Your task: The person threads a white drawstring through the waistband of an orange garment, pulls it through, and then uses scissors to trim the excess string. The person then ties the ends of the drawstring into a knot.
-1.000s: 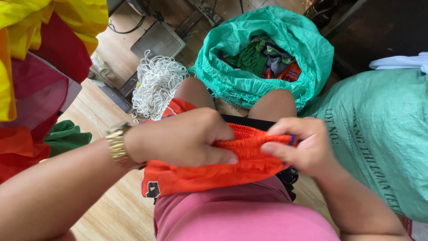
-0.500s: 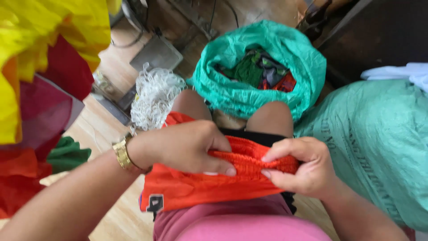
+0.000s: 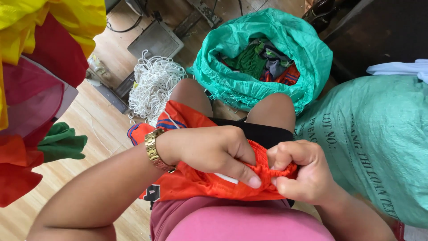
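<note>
Both hands pinching the gathered waistband of orange shorts on the lap.

Left hand, gold watch at the wrist, presses thumb and fingertips into the bunched elastic edge of the orange shorts; right hand is curled into a fist around the same band just beside it, knuckles touching. The shorts lie across the thighs, over black cloth. Judged light, soft and limp, likely slippery sports fabric; the thick elastic band gives the firmest hold. Room is tight: an open green sack of clothes stands at the knees, a full green woven bag crowds the right side, a white cord bundle and red and yellow fabric lie left. Bare wooden floor shows lower left.
</note>
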